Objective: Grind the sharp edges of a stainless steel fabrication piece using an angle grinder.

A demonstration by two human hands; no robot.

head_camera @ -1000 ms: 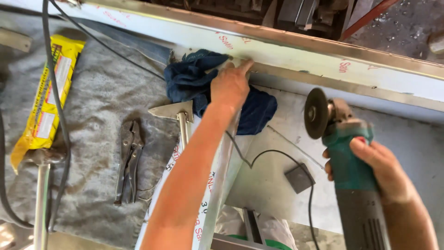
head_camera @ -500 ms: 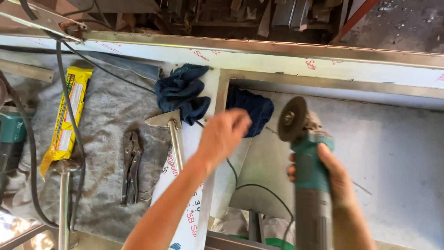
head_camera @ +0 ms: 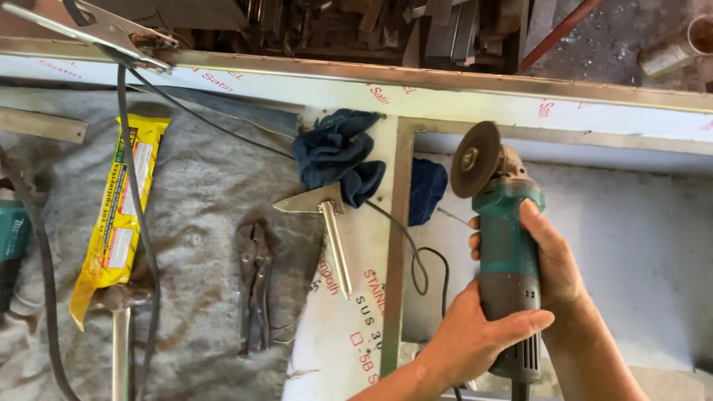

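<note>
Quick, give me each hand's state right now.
Left hand: closed around the lower body of the green angle grinder.
Right hand: closed on the same grinder, higher up.

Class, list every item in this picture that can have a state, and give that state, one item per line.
Angle grinder: held in both hands, disc raised off the metal.
Left hand: gripping the grinder's rear body.
Right hand: wrapped around the grinder.
Locking pliers: lying unused, jaws shut.
Blue cloth: crumpled.
Chipping hammer: lying flat.
Yellow packet: lying flat.
</note>
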